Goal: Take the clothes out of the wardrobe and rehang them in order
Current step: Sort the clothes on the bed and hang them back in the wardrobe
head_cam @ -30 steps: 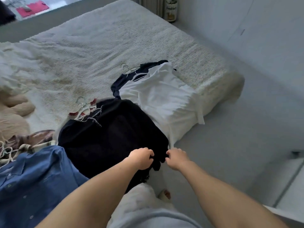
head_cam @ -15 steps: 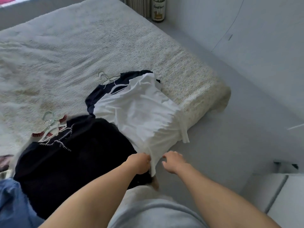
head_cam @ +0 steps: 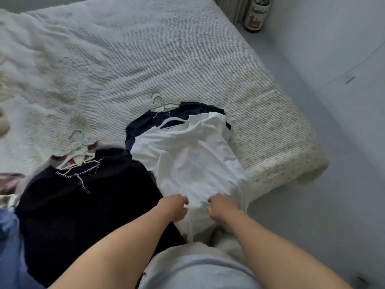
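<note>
- Left hand [head_cam: 174,206]: fingers curled at the lower hem of the white shirt [head_cam: 187,163], knuckles up. The grip looks closed on the cloth, though the fingertips are hidden beneath the hand.
- Right hand [head_cam: 221,206]: fingers curled down into the same hem just beside the left hand, bunching the fabric. Grip closed on the shirt.
- White shirt: lies flat on the bed [head_cam: 145,59] near its foot corner, collar away from the person, hem at the bed edge and hanging slightly over it. A white hanger [head_cam: 175,122] sits in its neck.
- Navy garment [head_cam: 141,126]: under the white shirt, showing at its collar end and left side. Wire hooks [head_cam: 158,101] protrude beyond it onto the bedcover.
- Black top [head_cam: 83,201]: left of the white shirt, touching it, with pale stitching at the neckline. It lies flat on the bed.
- Pale hangers [head_cam: 77,151]: several at the black top's collar, over a white piece with red trim [head_cam: 93,145].
- Blue garment [head_cam: 10,236]: at the left frame edge, beside the black top; only partly in view.
- Bed: covered with a textured off-white spread.
- Bottle [head_cam: 257,14]: stands on the floor beyond the bed's far corner, by the wall.
</note>
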